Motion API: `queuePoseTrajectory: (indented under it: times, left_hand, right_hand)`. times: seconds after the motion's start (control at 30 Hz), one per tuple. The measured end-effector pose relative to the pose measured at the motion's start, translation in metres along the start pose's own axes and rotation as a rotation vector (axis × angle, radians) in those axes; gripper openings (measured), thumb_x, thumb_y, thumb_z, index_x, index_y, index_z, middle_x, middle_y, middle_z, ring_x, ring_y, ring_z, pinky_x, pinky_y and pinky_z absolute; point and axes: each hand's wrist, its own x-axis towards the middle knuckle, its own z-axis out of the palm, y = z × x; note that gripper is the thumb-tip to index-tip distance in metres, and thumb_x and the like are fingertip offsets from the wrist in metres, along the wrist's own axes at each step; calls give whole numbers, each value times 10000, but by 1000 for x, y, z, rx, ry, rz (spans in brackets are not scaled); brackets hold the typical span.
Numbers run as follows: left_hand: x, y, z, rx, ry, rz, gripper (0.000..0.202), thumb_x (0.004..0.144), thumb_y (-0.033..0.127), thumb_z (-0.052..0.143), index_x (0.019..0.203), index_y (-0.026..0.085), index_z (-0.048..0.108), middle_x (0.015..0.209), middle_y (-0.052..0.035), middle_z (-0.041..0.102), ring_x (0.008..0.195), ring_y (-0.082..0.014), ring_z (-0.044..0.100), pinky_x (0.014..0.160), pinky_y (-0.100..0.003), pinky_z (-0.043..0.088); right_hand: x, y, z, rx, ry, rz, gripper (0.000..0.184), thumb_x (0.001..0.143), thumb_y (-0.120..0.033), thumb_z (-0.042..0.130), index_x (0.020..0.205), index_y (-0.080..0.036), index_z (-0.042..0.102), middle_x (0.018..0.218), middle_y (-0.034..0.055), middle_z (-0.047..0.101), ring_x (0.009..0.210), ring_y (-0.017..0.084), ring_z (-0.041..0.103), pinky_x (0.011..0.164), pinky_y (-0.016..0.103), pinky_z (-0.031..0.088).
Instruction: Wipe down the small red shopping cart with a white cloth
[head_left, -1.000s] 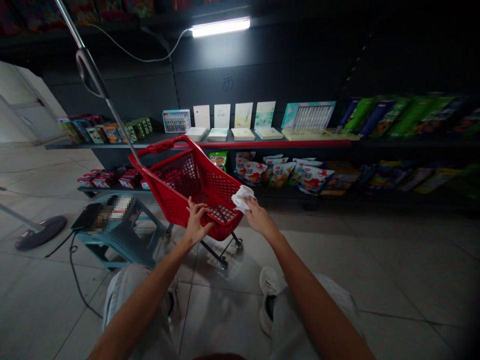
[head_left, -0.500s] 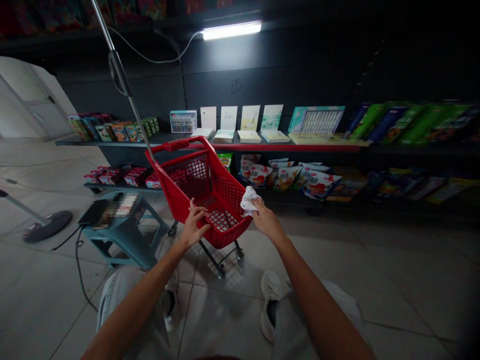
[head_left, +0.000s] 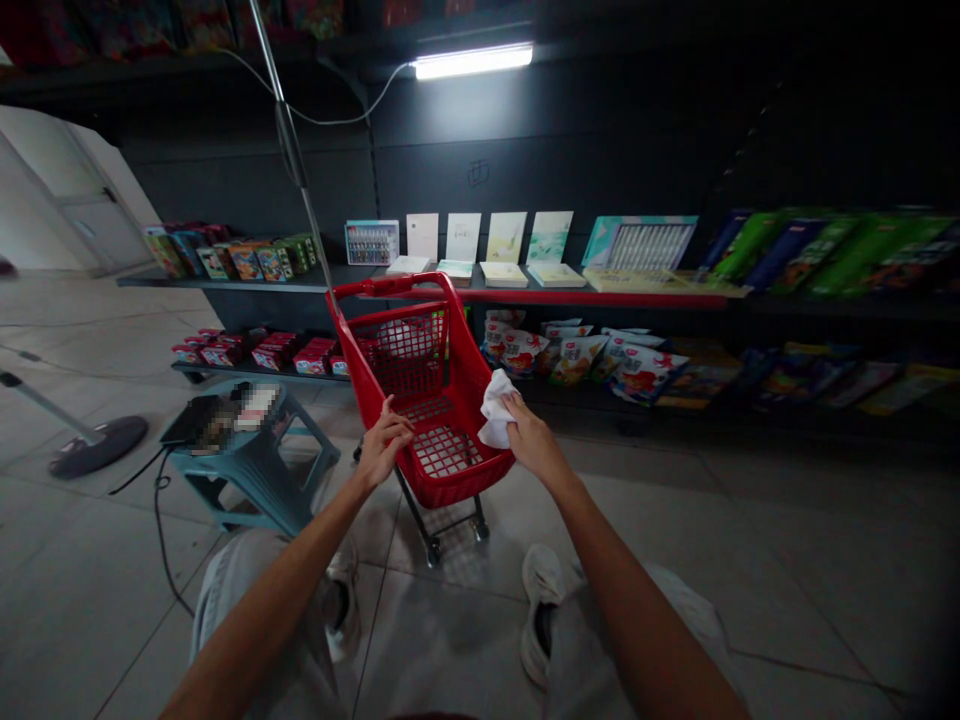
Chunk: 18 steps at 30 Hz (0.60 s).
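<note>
A small red plastic shopping cart (head_left: pixel 431 492) stands on wheels between my feet and the shelves, its handle toward the shelves. My left hand (head_left: pixel 385 443) is at the cart's near left rim, with the fingers apart and the index finger raised; whether it touches the rim is hard to tell. My right hand (head_left: pixel 531 432) is closed on a crumpled white cloth (head_left: pixel 497 408). The cloth lies against the cart's right side wall near the front corner. Mesh panels of the basket show between my hands.
A blue-grey stool (head_left: pixel 285 490) with blurred items and a cable stands at left. A metal pole (head_left: pixel 304 190) rises behind the cart. A shelf (head_left: pixel 660 298) bears booklets and boxes, with snack bags (head_left: pixel 577 357) below. A round stand base (head_left: pixel 97 447) sits on the floor.
The cart has turned slightly and shifted to the right in view. My right hand and the cloth stay at its right side; more of the cloth shows. My left hand has moved slightly left.
</note>
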Motion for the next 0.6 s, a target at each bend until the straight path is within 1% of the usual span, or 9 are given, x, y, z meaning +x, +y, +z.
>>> queuePoseTrajectory:
  times: [0.07, 0.1, 0.2, 0.27, 0.33, 0.43, 0.53, 0.6]
  left_hand:
    - [0, 0, -1, -14, 11, -12, 369, 973, 430, 537, 729, 223, 720, 955, -44, 741, 1203, -248, 668, 1363, -540, 191]
    - [1, 0, -1, -22, 12, -15, 403, 978, 464, 537, 708, 223, 715, 937, -45, 738, 1188, -248, 675, 1360, -536, 205]
    - [2, 0, -3, -67, 9, -19, 517, 991, 545, 512, 624, 220, 678, 861, -37, 723, 987, -213, 714, 1354, -526, 233]
    - [3, 1, -4, -116, 16, -13, 568, 1003, 563, 490, 584, 220, 661, 799, -27, 711, 858, -186, 704, 1355, -527, 234]
    - [3, 1, -5, -154, 28, -19, 607, 1016, 570, 469, 551, 223, 647, 749, -22, 700, 804, -178, 694, 1356, -528, 236]
    - [1, -1, -8, -174, 22, -51, 651, 1026, 593, 446, 524, 225, 635, 714, -29, 692, 830, -189, 705, 1347, -514, 267]
    - [-1, -2, -9, -192, 0, -54, 674, 1030, 604, 443, 499, 229, 621, 673, -32, 670, 845, -200, 718, 1338, -510, 288]
    - [-2, -2, -9, -179, -6, -61, 674, 1020, 626, 453, 491, 238, 608, 648, -36, 652, 911, -229, 735, 1324, -527, 309]
  right_hand:
    - [0, -3, -2, 17, -8, -15, 648, 939, -141, 393, 1578, -118, 500, 1702, 97, 373, 1585, 223, 343, 1331, 380, 252]
    - [1, -4, -3, 25, -13, -18, 647, 941, -142, 390, 1578, -121, 501, 1701, 94, 374, 1585, 221, 340, 1331, 378, 250]
    - [3, -6, -7, 46, -19, 1, 642, 950, -152, 379, 1579, -106, 497, 1700, 100, 368, 1576, 228, 355, 1326, 376, 255]
    - [4, -7, -8, 66, -15, 25, 636, 958, -165, 373, 1579, -113, 500, 1696, 95, 371, 1562, 234, 384, 1321, 381, 264]
    - [5, -7, -10, 95, 0, 49, 633, 962, -179, 378, 1581, -151, 506, 1682, 69, 395, 1547, 233, 412, 1313, 390, 281]
    - [6, -7, -13, 143, 32, 100, 631, 961, -198, 403, 1583, -216, 512, 1648, 25, 452, 1526, 232, 448, 1288, 395, 327]
    - [6, -7, -17, 174, 50, 156, 621, 967, -222, 421, 1581, -220, 514, 1621, 34, 489, 1485, 257, 508, 1248, 400, 390]
    - [6, -5, -20, 189, 61, 182, 616, 970, -235, 429, 1580, -215, 515, 1602, 49, 513, 1459, 273, 539, 1228, 412, 414]
